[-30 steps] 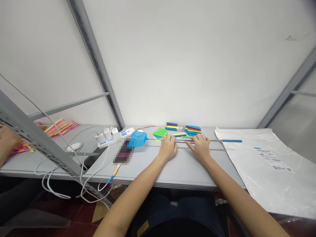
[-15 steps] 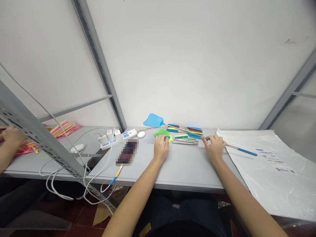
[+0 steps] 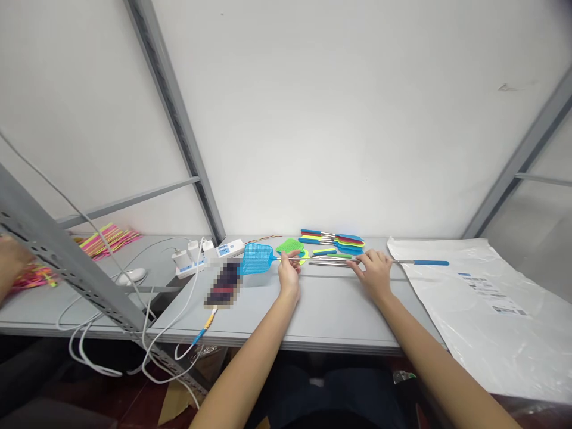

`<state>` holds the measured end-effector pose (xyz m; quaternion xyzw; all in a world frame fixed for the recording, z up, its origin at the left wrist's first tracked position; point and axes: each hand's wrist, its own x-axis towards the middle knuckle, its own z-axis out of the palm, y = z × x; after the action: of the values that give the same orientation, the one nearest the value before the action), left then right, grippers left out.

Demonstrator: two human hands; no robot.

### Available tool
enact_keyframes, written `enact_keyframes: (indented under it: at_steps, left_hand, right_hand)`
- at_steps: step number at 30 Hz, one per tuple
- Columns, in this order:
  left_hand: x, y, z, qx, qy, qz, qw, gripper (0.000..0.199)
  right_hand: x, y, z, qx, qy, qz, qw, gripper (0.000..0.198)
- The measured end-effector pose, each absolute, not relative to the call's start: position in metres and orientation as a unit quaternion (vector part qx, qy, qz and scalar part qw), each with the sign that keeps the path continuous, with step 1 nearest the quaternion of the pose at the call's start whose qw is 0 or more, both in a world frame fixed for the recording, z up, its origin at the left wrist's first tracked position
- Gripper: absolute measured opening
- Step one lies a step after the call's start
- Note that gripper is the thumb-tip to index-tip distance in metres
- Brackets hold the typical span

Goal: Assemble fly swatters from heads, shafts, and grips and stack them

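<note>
A blue fly swatter (image 3: pixel 257 259) with a thin metal rod and a blue grip stretches from left to right between my hands. My left hand (image 3: pixel 289 273) is closed on the rod near the swatter's head. Farther along, my right hand (image 3: pixel 374 271) pinches the rod toward the grip, which points right over a white plastic bag. Just behind my left hand lie green swatter heads (image 3: pixel 290 245). Metal rods (image 3: pixel 328 263) and loose coloured grips (image 3: pixel 325 253) lie between the hands. At the wall is a stack of folded coloured swatters (image 3: pixel 351 240).
A white plastic bag (image 3: pixel 469 333) covers the table's right side. To the left are a blurred-out phone (image 3: pixel 223 286), white cables, power strips (image 3: pixel 230 247) and a metal shelf post (image 3: pixel 89 268). Another person's hand (image 3: pixel 11 262) is at the far left by pink and yellow strips (image 3: pixel 111 241).
The blue swatter has come down from its slant to nearly level, nearer to me. My left hand, earlier at the green heads, now grips its rod. The right hand has shifted slightly left.
</note>
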<state>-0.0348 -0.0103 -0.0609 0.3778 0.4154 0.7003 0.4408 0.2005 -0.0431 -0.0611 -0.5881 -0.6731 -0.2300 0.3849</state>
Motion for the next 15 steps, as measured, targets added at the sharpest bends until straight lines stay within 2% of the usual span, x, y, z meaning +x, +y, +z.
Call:
enact_keyframes:
  at_steps: [6, 15]
  left_hand:
    - [-0.024, -0.014, -0.060, 0.372, 0.389, 0.682, 0.494, 0.054]
    - [0.020, -0.021, -0.057, 0.384, 0.344, 0.625, 0.587, 0.061]
  right_hand:
    - [0.193, -0.043, -0.063, -0.592, -0.669, -0.237, 0.381, 0.039]
    - [0.192, -0.043, -0.062, -0.601, -0.665, -0.234, 0.376, 0.038]
